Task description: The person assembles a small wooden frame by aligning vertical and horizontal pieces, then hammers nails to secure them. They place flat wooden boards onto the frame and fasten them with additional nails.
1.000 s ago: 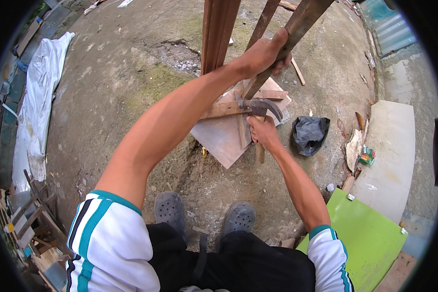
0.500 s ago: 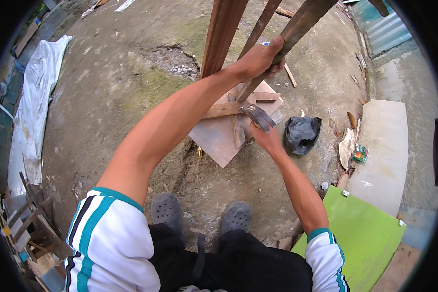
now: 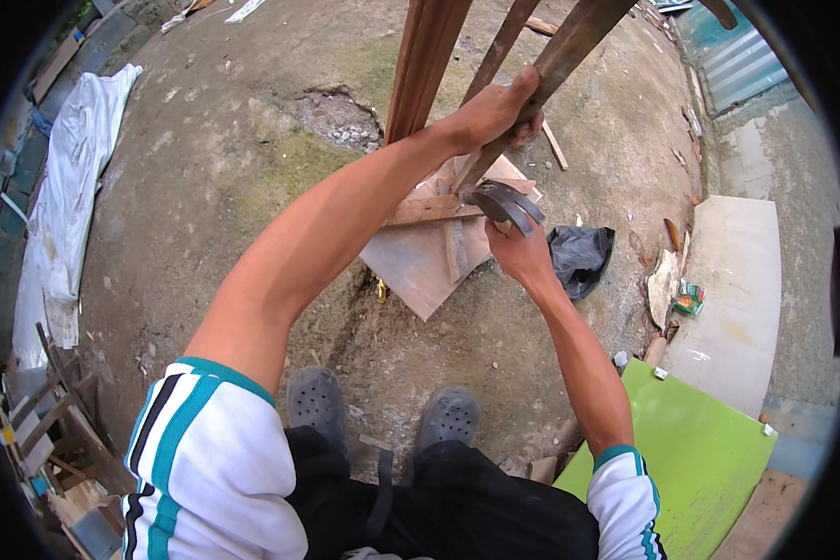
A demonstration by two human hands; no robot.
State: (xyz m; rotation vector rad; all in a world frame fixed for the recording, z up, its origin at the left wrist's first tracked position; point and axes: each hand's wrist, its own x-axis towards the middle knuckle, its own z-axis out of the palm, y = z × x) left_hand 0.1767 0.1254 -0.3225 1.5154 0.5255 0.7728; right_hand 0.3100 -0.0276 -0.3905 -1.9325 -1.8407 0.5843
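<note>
Left hand (image 3: 499,114) on the post (image 3: 577,49), right fist (image 3: 520,250) on the hammer (image 3: 510,201)

The post slanted up and away from the foot of the work, its lower end by the crosspiece (image 3: 431,211) above the board (image 3: 420,271). It looked stiff and hard, likely awkward rather than fragile, its length giving it leverage to tip. A full wrap across its faces, well above the joint, seemed the surest hold; bare wood probably offered decent friction, with some risk of splinters.

The hammer lay beside the post's foot, its curved claw toward the person's right. Contact between head and wood could not be told. It was presumably head-heavy and rigid, best taken round the handle, clear of the metal.

The left hand was wrapped round the post, thumb on the near side, fingertips showing beyond; its arm reached diagonally across, elbow bent. The right hand was closed round the handle, close under the head, hiding most of the grip; its forearm rose from the lower right, beside the bag (image 3: 581,259).
</note>
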